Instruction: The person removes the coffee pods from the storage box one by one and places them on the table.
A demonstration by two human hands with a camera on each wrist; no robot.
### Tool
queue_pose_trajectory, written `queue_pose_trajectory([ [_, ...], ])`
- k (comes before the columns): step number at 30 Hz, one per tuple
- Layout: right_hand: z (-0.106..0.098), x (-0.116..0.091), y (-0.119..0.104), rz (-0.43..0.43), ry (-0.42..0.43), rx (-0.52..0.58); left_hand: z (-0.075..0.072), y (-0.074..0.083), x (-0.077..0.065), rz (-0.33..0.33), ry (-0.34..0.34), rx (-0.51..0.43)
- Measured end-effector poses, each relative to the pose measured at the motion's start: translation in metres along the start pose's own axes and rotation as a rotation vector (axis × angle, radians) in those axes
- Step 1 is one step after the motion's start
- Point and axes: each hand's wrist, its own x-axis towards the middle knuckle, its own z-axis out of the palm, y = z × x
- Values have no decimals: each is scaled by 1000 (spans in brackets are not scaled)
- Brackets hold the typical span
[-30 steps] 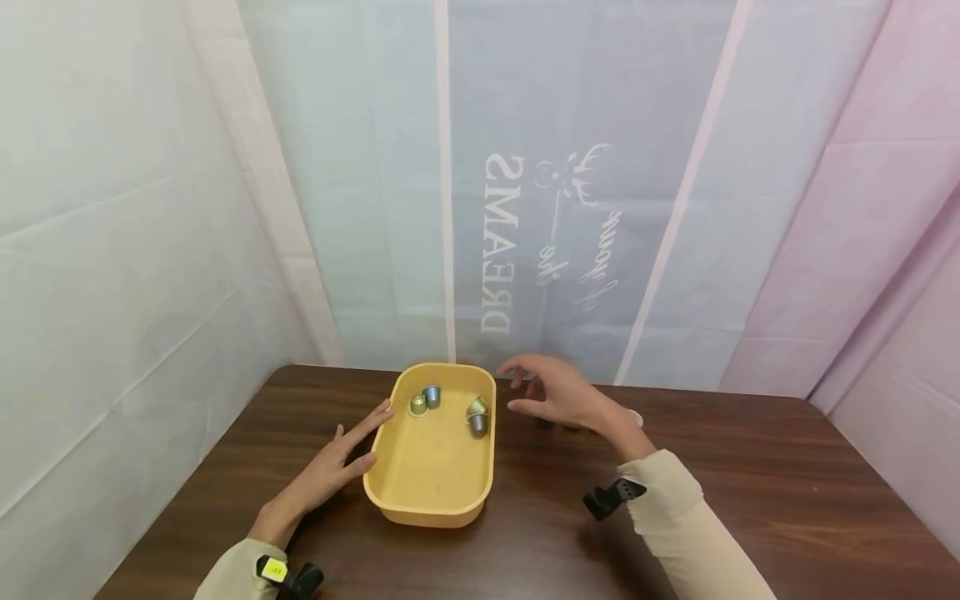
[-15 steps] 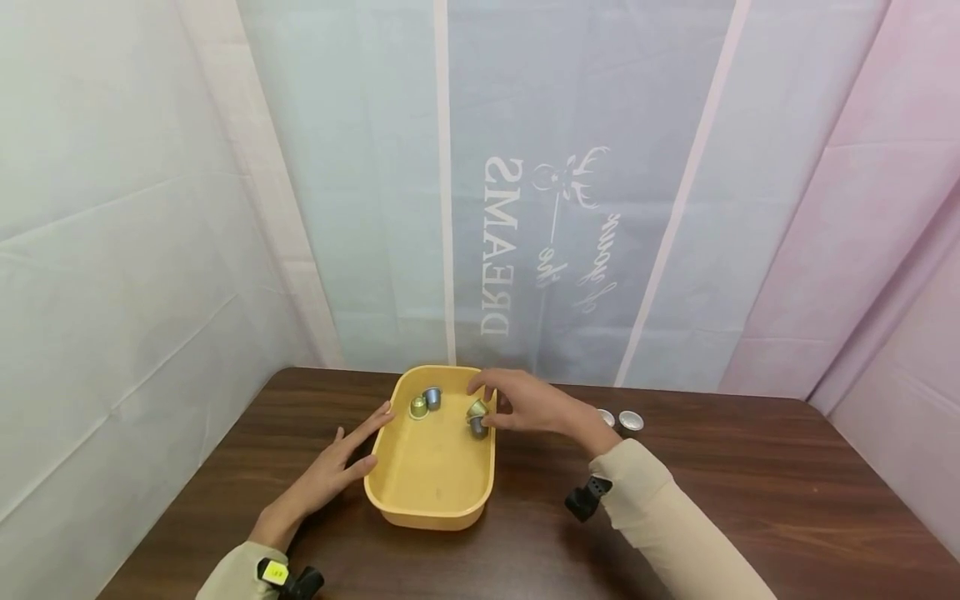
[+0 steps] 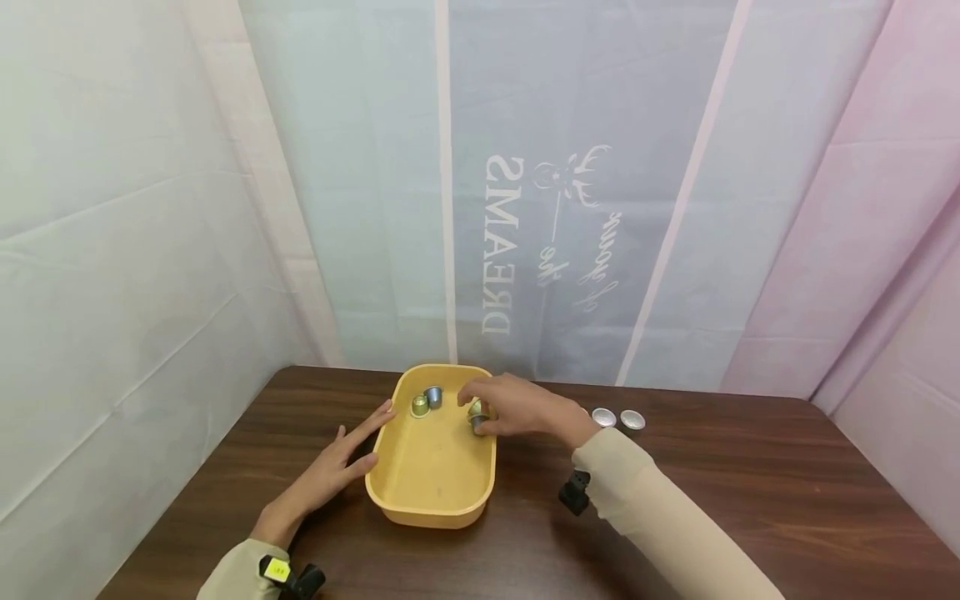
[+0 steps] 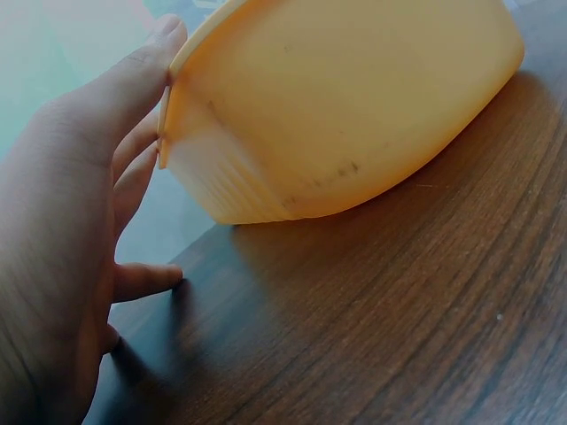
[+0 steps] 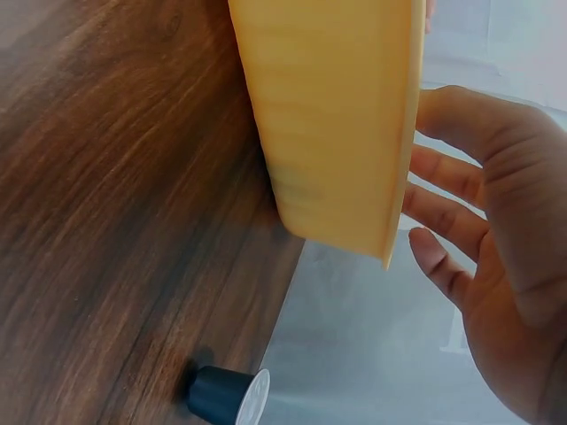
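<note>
A yellow plastic bin (image 3: pixel 431 518) stands on the table and holds several coffee capsules. Inside, toward its far left corner, a green capsule (image 3: pixel 420 405) sits beside a blue one (image 3: pixel 433 396). By the right wall are another green capsule (image 3: pixel 476 407) and a dark grey capsule (image 3: pixel 477 422), partly covered by my right hand (image 3: pixel 517 406). That hand reaches over the right rim, thumb right at the grey capsule and fingers spread apart from the thumb; in the right wrist view the wall hides some fingertips. My left hand (image 3: pixel 333 467) touches the left rim with extended fingers.
Right of the bin, capsules with silver lids stand in a row on the dark wooden table (image 3: pixel 750 483): one capsule (image 3: pixel 632 419), another capsule (image 3: pixel 603 417), and a third partly behind the right wrist. A dark capsule (image 5: pixel 221 394) shows in the right wrist view. A printed curtain (image 3: pixel 390 208) hangs behind.
My right hand has moved left from beside the bin, over its rim and down to the capsules at the right wall. More silver-lidded capsules have come into view behind it. The left hand stays put.
</note>
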Motion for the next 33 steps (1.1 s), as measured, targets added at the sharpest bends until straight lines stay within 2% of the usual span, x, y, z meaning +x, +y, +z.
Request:
queue_pose_trajectory([
  [9, 0, 5, 2, 45, -22, -86, 1, 0, 1, 5, -6, -12],
  [18, 8, 16, 3, 77, -50, -28, 1, 0, 0, 0, 3, -14],
  [24, 14, 25, 1, 50, -48, 13, 0, -3, -1, 4, 2, 11],
  [33, 20, 34, -2, 31, -81, 57, 1, -1, -2, -9, -1, -10],
])
